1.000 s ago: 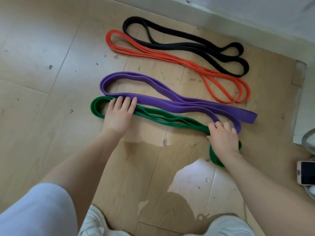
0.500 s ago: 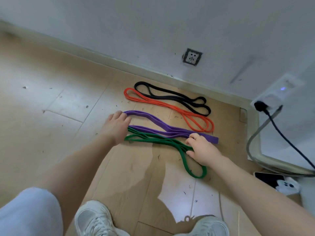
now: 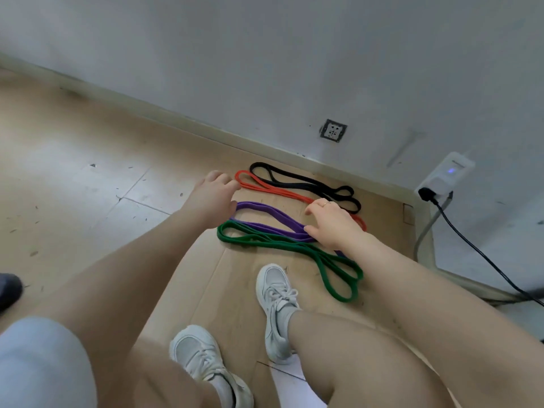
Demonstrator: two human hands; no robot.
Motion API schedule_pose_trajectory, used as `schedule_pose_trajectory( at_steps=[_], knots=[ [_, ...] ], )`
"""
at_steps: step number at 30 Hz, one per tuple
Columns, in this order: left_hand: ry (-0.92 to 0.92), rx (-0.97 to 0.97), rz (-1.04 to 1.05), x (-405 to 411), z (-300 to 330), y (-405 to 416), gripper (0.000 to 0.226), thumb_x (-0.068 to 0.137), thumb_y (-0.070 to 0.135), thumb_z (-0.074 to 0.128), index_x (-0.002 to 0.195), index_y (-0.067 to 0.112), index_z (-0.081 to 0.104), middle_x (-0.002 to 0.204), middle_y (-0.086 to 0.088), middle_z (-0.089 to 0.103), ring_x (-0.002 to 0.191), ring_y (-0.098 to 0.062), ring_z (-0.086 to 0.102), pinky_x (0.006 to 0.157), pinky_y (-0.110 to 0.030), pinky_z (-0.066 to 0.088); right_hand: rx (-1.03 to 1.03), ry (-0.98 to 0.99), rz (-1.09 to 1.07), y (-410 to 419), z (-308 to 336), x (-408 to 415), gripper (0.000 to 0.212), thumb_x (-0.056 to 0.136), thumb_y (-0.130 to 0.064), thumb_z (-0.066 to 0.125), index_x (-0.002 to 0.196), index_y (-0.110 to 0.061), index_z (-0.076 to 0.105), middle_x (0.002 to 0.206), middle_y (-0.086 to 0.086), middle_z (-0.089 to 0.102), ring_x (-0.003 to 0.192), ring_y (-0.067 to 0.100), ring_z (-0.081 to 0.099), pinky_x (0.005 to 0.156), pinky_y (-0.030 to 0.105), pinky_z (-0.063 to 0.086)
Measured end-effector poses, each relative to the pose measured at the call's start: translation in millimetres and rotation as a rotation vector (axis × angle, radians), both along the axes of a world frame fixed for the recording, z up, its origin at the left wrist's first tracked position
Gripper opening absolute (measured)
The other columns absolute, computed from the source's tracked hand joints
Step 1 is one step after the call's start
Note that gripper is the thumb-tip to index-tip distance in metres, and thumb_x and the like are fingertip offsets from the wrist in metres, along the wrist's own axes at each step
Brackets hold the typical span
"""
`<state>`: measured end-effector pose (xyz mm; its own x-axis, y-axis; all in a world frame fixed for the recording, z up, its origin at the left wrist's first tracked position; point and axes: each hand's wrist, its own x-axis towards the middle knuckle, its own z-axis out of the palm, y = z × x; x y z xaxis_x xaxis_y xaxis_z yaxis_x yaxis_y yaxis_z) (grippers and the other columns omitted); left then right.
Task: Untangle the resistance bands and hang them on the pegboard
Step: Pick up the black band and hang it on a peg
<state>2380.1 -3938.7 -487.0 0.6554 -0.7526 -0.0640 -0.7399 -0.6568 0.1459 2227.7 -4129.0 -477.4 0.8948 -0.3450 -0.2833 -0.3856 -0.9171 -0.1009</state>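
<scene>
Several resistance bands lie side by side on the wooden floor near the wall: a black band (image 3: pixel 309 182) farthest away, then an orange band (image 3: pixel 265 188), a purple band (image 3: pixel 265 212) and a green band (image 3: pixel 294 247) nearest me. My left hand (image 3: pixel 210 194) is over the left ends of the orange and purple bands, its fingers loosely bent and holding nothing. Loosely spread and empty, my right hand (image 3: pixel 332 222) is over the right part of the purple and orange bands. No pegboard is in view.
My two white sneakers (image 3: pixel 276 304) stand just short of the green band. A wall socket (image 3: pixel 333 130), a white plug-in device (image 3: pixel 444 178) and a black cable (image 3: pixel 482 254) are at the right. A dark shoe (image 3: pixel 8 290) shows at the left edge.
Both hands have come off the green band and moved further out, over the purple and orange bands. The view has pulled back and up, showing more wall and my legs.
</scene>
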Motion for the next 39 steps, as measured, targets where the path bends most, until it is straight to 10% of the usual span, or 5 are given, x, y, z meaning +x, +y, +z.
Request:
schedule_pose_trajectory(
  at_steps=[6,13,24,30,39],
  knots=[
    [0.142,0.057,0.018,81.8,-86.9,-79.4,0.043,0.092,0.025,0.048,0.133,0.014,0.043,0.137,-0.006,0.046,0.132,-0.026,0.031,0.106,-0.039,0.032,0.037,0.080,-0.047,-67.3,-79.2,105.5,0.068,0.090,-0.045,0.052,0.146,-0.015,0.027,0.153,0.007,0.027,0.142,0.024,0.021,0.116,0.040,0.019],
    [0.344,-0.078,0.326,192.9,-210.5,-181.8,0.046,0.088,0.019,0.049,0.132,0.010,0.044,0.137,-0.011,0.043,0.125,-0.030,0.040,0.101,-0.041,0.038,0.205,-0.001,-0.364,-139.2,-196.1,258.9,0.046,0.095,-0.037,0.045,0.131,-0.009,0.045,0.133,0.013,0.048,0.123,0.031,0.044,0.099,0.045,0.041],
    [0.428,-0.122,0.509,278.3,-294.6,-263.1,0.046,0.098,0.028,0.040,0.137,0.006,0.034,0.136,-0.017,0.044,0.123,-0.034,0.041,0.098,-0.041,0.035,0.229,-0.186,-0.186,-188.7,-292.7,369.5,0.038,0.098,-0.023,0.040,0.135,-0.014,0.045,0.136,0.010,0.048,0.123,0.029,0.044,0.099,0.038,0.037],
    [0.350,-0.052,0.633,273.7,-309.4,-277.3,0.028,0.094,0.028,0.046,0.113,0.008,0.051,0.119,-0.013,0.055,0.110,-0.031,0.050,0.090,-0.039,0.038,0.065,-0.059,-0.191,-175.4,-319.8,368.6,0.032,0.094,-0.011,0.045,0.126,-0.012,0.045,0.124,0.010,0.054,0.113,0.027,0.050,0.083,0.034,0.039],
    [0.812,-0.719,0.331,266.9,-191.6,-288.1,0.018,0.083,0.017,0.065,0.083,0.022,0.048,0.084,0.005,0.061,0.082,-0.013,0.056,0.062,-0.007,0.036,0.468,-0.527,-0.482,-217.7,-195.8,331.1,0.018,0.089,-0.020,0.058,0.094,-0.016,0.041,0.074,-0.005,0.053,0.063,0.017,0.050,0.060,0.034,0.039]
  ],
)
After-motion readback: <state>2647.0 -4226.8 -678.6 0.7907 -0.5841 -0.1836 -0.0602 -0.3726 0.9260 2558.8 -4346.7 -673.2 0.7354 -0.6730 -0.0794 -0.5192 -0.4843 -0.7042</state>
